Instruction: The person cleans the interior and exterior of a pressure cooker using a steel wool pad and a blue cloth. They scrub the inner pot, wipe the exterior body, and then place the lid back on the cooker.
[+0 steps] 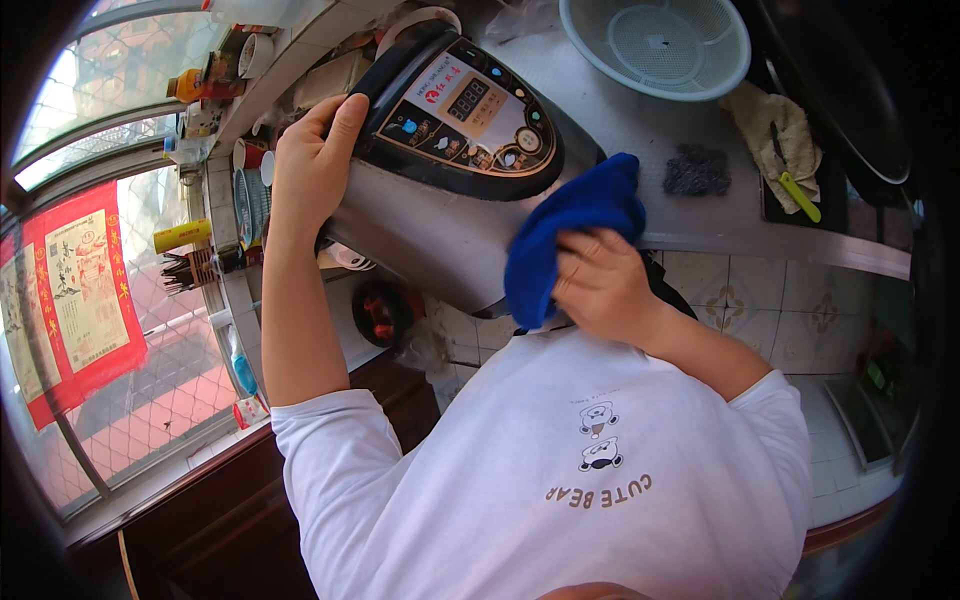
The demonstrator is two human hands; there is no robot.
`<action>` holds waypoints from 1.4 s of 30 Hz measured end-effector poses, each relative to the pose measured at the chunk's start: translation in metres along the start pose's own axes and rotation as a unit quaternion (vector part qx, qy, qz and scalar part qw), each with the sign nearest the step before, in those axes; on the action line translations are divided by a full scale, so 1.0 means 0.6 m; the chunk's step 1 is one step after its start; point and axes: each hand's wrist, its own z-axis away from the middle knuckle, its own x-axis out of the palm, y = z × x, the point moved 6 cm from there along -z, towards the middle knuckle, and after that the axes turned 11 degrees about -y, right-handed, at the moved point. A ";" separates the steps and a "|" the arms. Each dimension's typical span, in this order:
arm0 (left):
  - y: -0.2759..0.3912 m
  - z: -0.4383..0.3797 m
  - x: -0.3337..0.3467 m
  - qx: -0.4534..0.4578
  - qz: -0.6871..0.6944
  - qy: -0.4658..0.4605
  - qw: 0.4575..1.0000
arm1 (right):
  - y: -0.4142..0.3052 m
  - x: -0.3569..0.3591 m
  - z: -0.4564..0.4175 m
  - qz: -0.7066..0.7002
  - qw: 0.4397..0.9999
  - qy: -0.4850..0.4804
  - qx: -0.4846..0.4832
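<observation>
An electric cooker (420,232) with a brushed metal body stands before me, looking tilted at the counter's edge. Its black-framed control panel (487,112) faces up, with a display, buttons and writing. My left hand (319,150) grips the black upper rim on the left side, thumb on top. Bunched in my right hand (600,285) is a blue cloth (577,217), which lies against the right side of the metal body. The cloth hides part of that side and some of my fingers.
A pale blue plastic colander (720,45) sits on the metal counter (637,142). Nearby are a dark scouring pad (696,170), a beige towel (780,135) and a green-handled tool (799,196). A dark pan (847,82) is at far right. Jars and cups line the sill (259,97) by the window.
</observation>
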 end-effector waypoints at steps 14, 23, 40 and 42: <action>-0.032 0.022 -0.016 0.005 0.015 0.041 0.999 | -0.003 0.008 -0.016 -0.026 0.999 0.005 0.045; -0.040 0.059 -0.010 -0.006 0.032 0.039 0.999 | 0.016 0.032 0.003 -0.044 0.999 -0.004 0.022; -0.017 0.061 -0.006 -0.012 -0.007 0.071 0.997 | 0.134 0.001 -0.027 -0.129 0.974 0.056 0.176; -0.016 0.060 -0.007 -0.016 -0.018 0.075 0.997 | 0.115 -0.006 -0.013 -0.117 0.978 0.059 0.165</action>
